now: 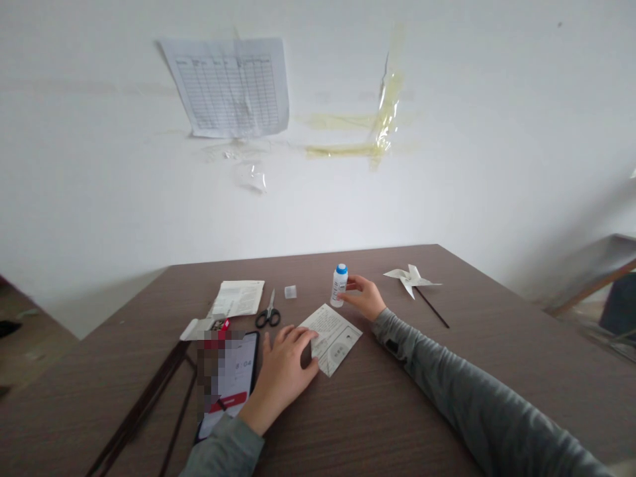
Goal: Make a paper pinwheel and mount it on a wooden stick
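Hands, bottle and folded paper at a desk

The white bottle [338,289], blue at its top, stands upright on the desk [397,404] just beyond the printed paper [340,339]; its opaque wall hides the contents, and its label is too small to read. A small translucent cap [291,292] lies apart from it, near the scissors [269,317].

The left hand covers the paper's left corner. Blurred blocks mask part of the phone [236,374] and of the red packet [221,326] beside it; the dark sticks [144,404] run out of view at the lower edge, as do both sleeves.

The right hand [365,297] reaches forward, arm extended, thumb and fingers closed about the bottle's right side. The left hand [288,364] is palm down, its fingers curved and thumb set wide of them (contact with the paper cannot be judged). A pinwheel [412,278] lies to the right.
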### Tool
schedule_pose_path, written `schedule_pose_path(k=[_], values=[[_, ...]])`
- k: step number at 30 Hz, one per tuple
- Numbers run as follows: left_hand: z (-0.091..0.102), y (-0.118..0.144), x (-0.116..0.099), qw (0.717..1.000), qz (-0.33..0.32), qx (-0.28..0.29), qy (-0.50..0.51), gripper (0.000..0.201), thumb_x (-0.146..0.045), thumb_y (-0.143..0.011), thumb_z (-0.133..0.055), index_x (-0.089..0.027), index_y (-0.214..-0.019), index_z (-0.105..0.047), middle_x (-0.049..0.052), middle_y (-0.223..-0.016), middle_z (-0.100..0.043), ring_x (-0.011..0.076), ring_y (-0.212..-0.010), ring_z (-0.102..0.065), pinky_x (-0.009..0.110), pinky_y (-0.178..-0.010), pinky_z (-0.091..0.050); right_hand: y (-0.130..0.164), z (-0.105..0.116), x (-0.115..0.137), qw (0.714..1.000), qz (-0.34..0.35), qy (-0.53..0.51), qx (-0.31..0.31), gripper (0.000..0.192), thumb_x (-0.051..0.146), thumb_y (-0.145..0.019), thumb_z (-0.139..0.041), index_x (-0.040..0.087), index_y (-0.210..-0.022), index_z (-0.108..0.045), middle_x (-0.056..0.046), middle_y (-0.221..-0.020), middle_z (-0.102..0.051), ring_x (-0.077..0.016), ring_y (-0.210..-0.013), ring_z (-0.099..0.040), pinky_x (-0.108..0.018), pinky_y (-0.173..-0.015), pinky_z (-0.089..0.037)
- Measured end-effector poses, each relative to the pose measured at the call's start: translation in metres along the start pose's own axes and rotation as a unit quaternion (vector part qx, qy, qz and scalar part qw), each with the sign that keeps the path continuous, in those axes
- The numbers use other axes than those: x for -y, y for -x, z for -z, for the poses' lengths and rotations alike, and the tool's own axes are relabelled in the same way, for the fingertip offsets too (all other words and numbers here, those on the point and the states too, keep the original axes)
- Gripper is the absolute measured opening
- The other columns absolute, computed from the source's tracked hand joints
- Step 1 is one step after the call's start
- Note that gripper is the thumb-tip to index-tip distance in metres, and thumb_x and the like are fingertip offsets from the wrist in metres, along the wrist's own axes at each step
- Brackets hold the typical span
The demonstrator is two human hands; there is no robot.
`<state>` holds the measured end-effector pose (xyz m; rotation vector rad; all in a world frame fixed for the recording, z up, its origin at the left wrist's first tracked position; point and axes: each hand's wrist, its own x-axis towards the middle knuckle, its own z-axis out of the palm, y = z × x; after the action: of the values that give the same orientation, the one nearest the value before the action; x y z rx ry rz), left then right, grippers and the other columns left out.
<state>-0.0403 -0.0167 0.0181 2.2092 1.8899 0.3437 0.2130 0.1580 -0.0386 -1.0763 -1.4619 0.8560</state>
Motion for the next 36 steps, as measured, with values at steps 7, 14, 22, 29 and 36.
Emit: schedule_pose_path(k=[7, 14, 22, 29, 36], values=[[0.011, 0.002, 0.009, 1.0, 0.02, 0.02, -0.005, 0.061, -0.009, -0.106, -0.08, -0.037, -0.158, -0.094, 0.01, -0.179, -0.086, 0.0481, -0.184, -0.064, 0.092, -0.156, -0.036, -0.028, -0.029, 0.007, 0.998, -0.017, -0.031, 0.045, 0.041, 0.018, -0.069, -0.111, 0.025, -0.105, -0.093, -0.011, -0.115, -0.101, -0.042, -0.118, -0.099, -0.06, -0.111, -0.081], [0.019, 0.001, 0.025, 0.999, 0.024, 0.035, -0.016, 0.064, -0.011, -0.105, -0.076, -0.035, -0.162, -0.092, 0.013, -0.18, -0.085, 0.0486, -0.184, -0.063, 0.09, -0.155, -0.04, -0.053, -0.064, 0.008, 0.996, -0.034, -0.04, 0.068, 0.045, 0.021, -0.065, -0.115, 0.024, -0.105, -0.093, -0.011, -0.114, -0.102, -0.042, -0.117, -0.099, -0.062, -0.112, -0.082], [0.012, 0.001, 0.035, 1.0, 0.008, 0.007, -0.005, 0.061, -0.013, -0.101, -0.077, -0.038, -0.154, -0.094, 0.012, -0.173, -0.089, 0.0491, -0.178, -0.069, 0.09, -0.151, -0.045, -0.055, -0.089, 0.012, 0.996, -0.036, -0.033, 0.071, 0.042, 0.022, -0.064, -0.113, 0.027, -0.101, -0.094, -0.008, -0.109, -0.101, -0.0413, -0.113, -0.099, -0.057, -0.105, -0.084], [0.014, 0.003, 0.031, 1.0, 0.012, 0.003, -0.004, 0.063, -0.008, -0.102, -0.077, -0.035, -0.156, -0.094, 0.013, -0.172, -0.09, 0.0504, -0.178, -0.07, 0.095, -0.15, -0.043, -0.046, -0.087, 0.012, 0.997, -0.019, -0.014, 0.073, 0.041, 0.031, -0.071, -0.116, 0.026, -0.107, -0.097, -0.007, -0.107, -0.1, -0.0306, -0.098, -0.097, -0.046, -0.096, -0.083], [0.015, 0.004, 0.027, 1.0, 0.015, 0.009, -0.009, 0.06, -0.011, -0.106, -0.08, -0.037, -0.159, -0.093, 0.012, -0.175, -0.088, 0.0476, -0.179, -0.07, 0.09, -0.154, -0.042, -0.024, -0.058, 0.008, 0.996, -0.005, 0.036, 0.086, 0.044, 0.023, -0.075, -0.113, 0.027, -0.115, -0.097, -0.006, -0.11, -0.099, -0.0304, -0.099, -0.094, -0.053, -0.105, -0.082]])
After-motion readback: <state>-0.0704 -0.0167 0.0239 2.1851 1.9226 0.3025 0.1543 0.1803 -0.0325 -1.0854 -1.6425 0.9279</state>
